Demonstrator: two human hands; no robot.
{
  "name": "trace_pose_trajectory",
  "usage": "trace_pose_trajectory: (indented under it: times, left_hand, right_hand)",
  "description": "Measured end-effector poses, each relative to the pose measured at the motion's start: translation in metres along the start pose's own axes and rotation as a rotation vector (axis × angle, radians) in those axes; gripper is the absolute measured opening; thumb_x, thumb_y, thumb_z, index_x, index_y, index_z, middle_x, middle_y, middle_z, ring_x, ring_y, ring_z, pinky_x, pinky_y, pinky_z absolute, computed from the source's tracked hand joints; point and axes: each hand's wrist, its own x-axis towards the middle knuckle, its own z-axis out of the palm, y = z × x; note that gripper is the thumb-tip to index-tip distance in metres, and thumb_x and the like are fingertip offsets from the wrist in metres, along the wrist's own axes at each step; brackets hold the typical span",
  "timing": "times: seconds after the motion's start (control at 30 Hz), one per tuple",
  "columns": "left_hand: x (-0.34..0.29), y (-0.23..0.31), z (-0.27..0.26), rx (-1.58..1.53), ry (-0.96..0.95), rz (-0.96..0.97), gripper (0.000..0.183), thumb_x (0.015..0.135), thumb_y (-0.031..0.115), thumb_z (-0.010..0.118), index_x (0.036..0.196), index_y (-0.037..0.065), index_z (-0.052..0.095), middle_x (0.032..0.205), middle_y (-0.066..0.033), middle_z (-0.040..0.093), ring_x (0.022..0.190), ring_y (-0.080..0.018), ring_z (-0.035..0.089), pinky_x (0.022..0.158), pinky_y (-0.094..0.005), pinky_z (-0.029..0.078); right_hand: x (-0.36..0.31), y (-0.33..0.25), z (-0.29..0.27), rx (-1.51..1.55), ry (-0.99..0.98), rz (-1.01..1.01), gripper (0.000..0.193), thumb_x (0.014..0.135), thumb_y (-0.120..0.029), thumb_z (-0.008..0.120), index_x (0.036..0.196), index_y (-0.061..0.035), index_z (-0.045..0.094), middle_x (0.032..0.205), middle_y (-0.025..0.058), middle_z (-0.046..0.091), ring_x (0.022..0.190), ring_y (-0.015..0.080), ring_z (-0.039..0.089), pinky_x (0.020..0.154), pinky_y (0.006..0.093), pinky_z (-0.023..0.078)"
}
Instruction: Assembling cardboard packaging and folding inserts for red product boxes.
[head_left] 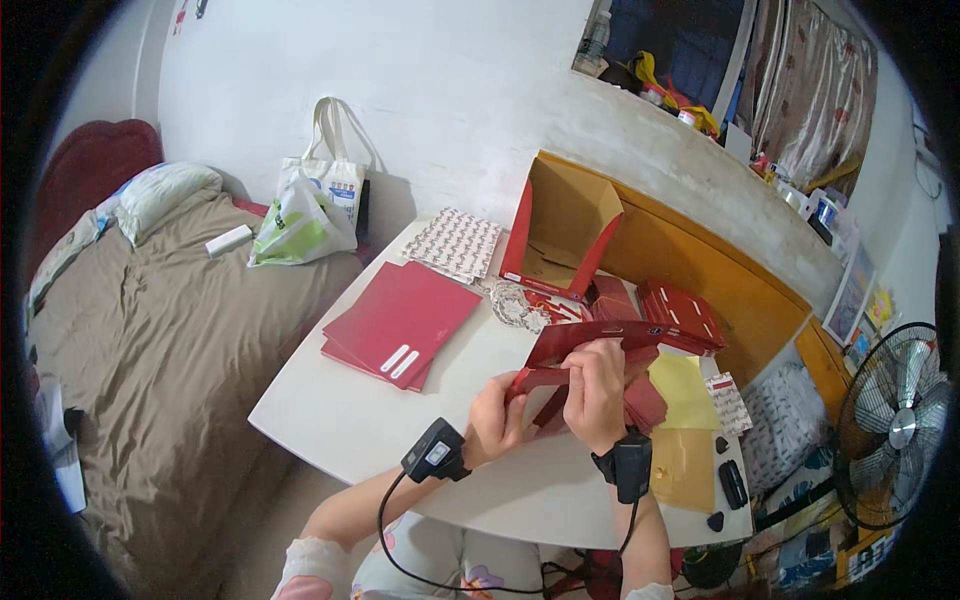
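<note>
Over the near side of the white table [330, 410], a red paper bag [560, 343] is held partly opened out between my hands. My left hand [493, 420] pinches its left edge, thumb uppermost. The right hand [596, 392] is closed on the bag's upper part, its fingers curled down at the opening. What those fingertips do inside is hidden. To the left lies a stack of flat red sheets [400, 318] with two white strips on top. A heap of white cords [515, 308] sits behind the bag. Dark red pieces [645, 402] lie partly hidden beside my right hand.
An open red cardboard box [562, 220] stands at the back. Near it are patterned white sheets [455, 243] and stacked red packets [685, 312]. Yellow sheets [685, 470] and a black case [733, 485] lie right. A fan [902, 428] stands right of the table, a bed [190, 370] left.
</note>
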Motion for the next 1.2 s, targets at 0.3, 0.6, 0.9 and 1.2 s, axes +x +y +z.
trace_pose_trajectory:
  times: [0.3,0.6,0.9,1.2]
  left_hand:
    - [0.004,0.004,0.002,-0.136,-0.001,-0.122,0.028,0.089,0.005,0.045,0.115,-0.007,0.041,0.093,-0.0154,0.059,0.085,-0.0194,0.057,0.079,-0.0333,0.044]
    - [0.029,0.026,0.017,-0.134,0.105,-0.258,0.021,0.083,0.012,0.062,0.096,-0.005,0.057,0.076,-0.0109,0.061,0.067,-0.0099,0.053,0.059,-0.0257,0.045]
    - [0.038,0.018,0.02,-0.176,0.239,-0.311,0.016,0.081,0.011,0.064,0.084,-0.004,0.058,0.069,-0.0151,0.063,0.06,-0.0155,0.06,0.055,-0.028,0.047]
    - [0.054,-0.006,-0.007,-0.304,0.185,-0.296,0.016,0.083,0.011,0.064,0.088,-0.004,0.06,0.074,-0.0067,0.065,0.067,-0.0062,0.058,0.058,-0.0232,0.046]
  right_hand:
    - [-0.011,0.002,0.012,-0.006,0.029,0.055,0.007,0.08,0.0,0.051,0.085,-0.0047,0.05,0.082,0.0122,0.049,0.081,0.0324,0.047,0.073,0.0421,0.036]
    - [-0.013,0.002,0.008,0.022,0.027,0.061,0.008,0.078,0.0,0.053,0.084,-0.0053,0.052,0.081,0.011,0.049,0.079,0.0321,0.047,0.071,0.0418,0.037]
    - [-0.017,0.016,-0.008,-0.118,0.115,0.14,0.014,0.079,-0.006,0.061,0.092,-0.0063,0.055,0.092,0.0102,0.053,0.091,0.0307,0.049,0.082,0.041,0.036]
    - [-0.053,0.052,-0.035,-0.075,0.202,0.28,0.023,0.081,-0.002,0.06,0.104,-0.0045,0.055,0.107,0.0112,0.053,0.103,0.0241,0.049,0.089,0.0337,0.039]
